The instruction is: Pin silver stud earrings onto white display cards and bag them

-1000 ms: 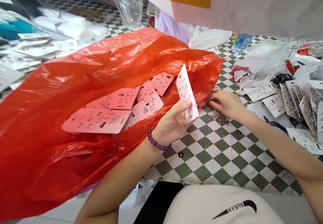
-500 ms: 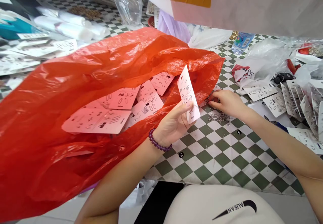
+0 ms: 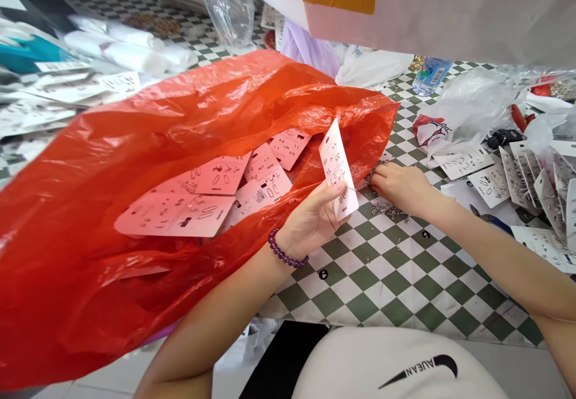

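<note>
Earring card (image 3: 338, 168), in from the surface's (image 3: 360, 294) near edge, is gripped by the fingers of the left hand (image 3: 310, 216), its long axis steep, top leaning left. Rightward lie metal pieces (image 3: 390, 210), closest to the right hand (image 3: 400, 189), whose curled fingers hide any grasp. Behind spreads a red plastic bag (image 3: 202, 99).

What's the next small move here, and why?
Probably lift one of the small metal pieces with the right hand: its fingers are down at them, while the left hand holds up a card nearby.
</note>
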Action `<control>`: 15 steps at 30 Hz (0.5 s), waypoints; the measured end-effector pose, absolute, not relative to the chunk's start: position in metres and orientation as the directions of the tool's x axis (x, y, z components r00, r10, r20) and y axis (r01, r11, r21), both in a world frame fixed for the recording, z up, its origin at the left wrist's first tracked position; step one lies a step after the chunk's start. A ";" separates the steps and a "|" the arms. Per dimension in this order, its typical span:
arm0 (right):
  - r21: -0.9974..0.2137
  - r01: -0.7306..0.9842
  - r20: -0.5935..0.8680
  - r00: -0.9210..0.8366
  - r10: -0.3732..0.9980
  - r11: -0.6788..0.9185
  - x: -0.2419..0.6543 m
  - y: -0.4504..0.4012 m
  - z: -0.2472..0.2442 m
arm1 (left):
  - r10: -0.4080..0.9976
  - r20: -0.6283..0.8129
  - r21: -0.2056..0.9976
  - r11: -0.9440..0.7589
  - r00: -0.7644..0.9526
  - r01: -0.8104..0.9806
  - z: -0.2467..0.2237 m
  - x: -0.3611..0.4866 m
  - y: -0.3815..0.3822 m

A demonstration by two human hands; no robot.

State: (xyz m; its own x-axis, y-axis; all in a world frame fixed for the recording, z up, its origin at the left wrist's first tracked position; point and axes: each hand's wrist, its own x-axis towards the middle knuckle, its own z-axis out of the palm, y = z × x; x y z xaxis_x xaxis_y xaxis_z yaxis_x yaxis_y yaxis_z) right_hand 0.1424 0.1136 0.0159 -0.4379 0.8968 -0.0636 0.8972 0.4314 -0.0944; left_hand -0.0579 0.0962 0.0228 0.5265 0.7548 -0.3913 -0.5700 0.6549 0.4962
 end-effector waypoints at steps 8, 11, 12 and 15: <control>-0.941 0.265 0.184 -0.113 0.976 0.208 0.105 0.078 0.044 | 0.764 -0.281 0.497 0.634 0.581 -0.593 0.018 -0.055 0.092; -0.993 -0.072 0.098 -0.097 0.990 0.091 0.085 0.065 0.046 | 0.781 -0.208 0.517 0.599 0.589 -0.612 0.020 -0.055 0.089; -0.988 -0.138 0.084 -0.089 0.992 0.071 0.081 0.063 0.045 | 0.787 -0.193 0.527 0.587 0.586 -0.615 0.021 -0.055 0.088; -0.962 -0.267 0.080 -0.052 0.995 0.064 0.077 0.062 0.041 | 0.804 -0.161 0.558 0.553 0.572 -0.619 0.027 -0.054 0.085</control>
State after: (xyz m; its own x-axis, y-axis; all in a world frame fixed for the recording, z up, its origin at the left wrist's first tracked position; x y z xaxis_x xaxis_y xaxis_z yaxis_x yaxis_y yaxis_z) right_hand 0.0765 0.0619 0.0409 -0.0524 0.9954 0.0803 -0.2668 0.0635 -0.9617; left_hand -0.0543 0.0851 0.0268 0.5724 0.8040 -0.1610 -0.6194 0.5527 0.5576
